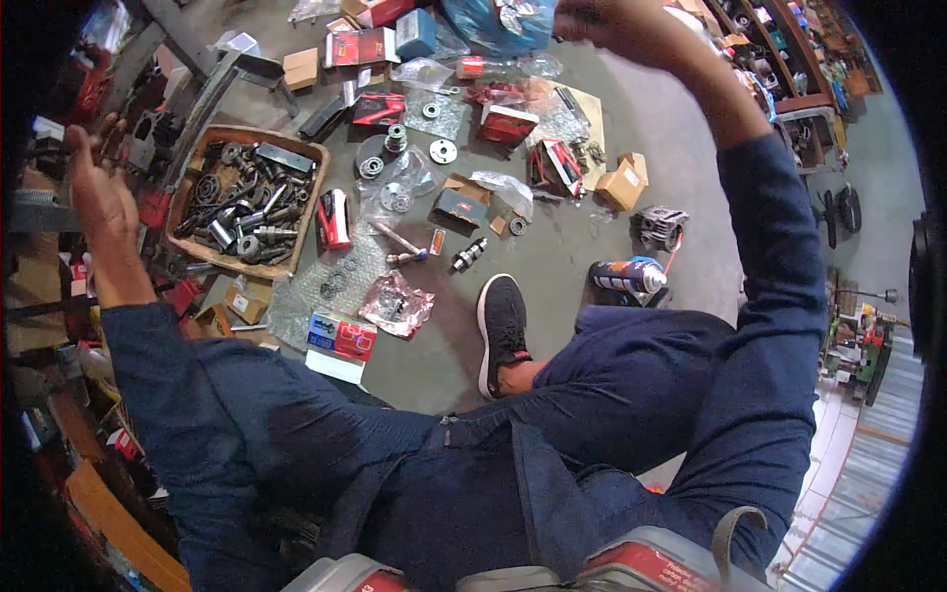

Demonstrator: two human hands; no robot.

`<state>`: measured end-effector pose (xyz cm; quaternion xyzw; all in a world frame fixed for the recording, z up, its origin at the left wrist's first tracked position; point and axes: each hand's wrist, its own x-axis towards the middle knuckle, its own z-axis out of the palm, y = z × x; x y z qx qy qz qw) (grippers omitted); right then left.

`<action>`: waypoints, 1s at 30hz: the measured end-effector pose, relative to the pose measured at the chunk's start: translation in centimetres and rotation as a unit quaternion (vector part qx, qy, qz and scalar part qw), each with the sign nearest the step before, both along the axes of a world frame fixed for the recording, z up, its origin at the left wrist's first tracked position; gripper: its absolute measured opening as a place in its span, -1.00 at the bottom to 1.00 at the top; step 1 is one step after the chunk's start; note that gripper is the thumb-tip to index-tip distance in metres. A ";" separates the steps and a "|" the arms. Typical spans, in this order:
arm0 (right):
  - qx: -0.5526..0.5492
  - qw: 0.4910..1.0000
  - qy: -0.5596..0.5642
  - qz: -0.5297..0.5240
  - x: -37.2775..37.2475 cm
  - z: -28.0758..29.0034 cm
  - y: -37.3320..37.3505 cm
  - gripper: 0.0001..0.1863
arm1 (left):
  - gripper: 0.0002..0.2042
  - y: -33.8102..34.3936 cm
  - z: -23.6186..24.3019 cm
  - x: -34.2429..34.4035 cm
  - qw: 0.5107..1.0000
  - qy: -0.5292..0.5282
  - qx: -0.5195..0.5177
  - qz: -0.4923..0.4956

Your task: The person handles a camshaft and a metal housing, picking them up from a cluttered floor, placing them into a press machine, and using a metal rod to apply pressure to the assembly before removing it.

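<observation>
My left hand (105, 192) is raised at the far left with its fingers apart, holding nothing visible. Just right of it, a brown tray (318, 178) is full of loose metal parts. My right arm reaches to the top of the view, where my right hand (604, 24) is blurred and partly cut off. It is close beside a blue plastic bag (503, 28); whether it grips the bag cannot be made out. Between my arms lie a camshaft-like metal part (470, 255), a flanged disc (443, 151), a red-and-white box (333, 219) and an open dark box (461, 205).
Bubble wrap (318, 296) and opened foil packaging (397, 304) lie near my left leg. By my right knee stand a spray can (628, 276) and a finned metal part (659, 229). A small cardboard box (622, 182) sits beyond. Shelves (801, 99) of parts line the right.
</observation>
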<state>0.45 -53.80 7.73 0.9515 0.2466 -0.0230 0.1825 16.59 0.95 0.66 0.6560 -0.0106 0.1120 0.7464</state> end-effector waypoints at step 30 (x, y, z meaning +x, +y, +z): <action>0.273 0.937 0.196 -0.093 -19.1 -30.0 15.7 -0.57 | -0.72 -2.3 3.0 -9.5 0.985 -0.086 0.121 -0.082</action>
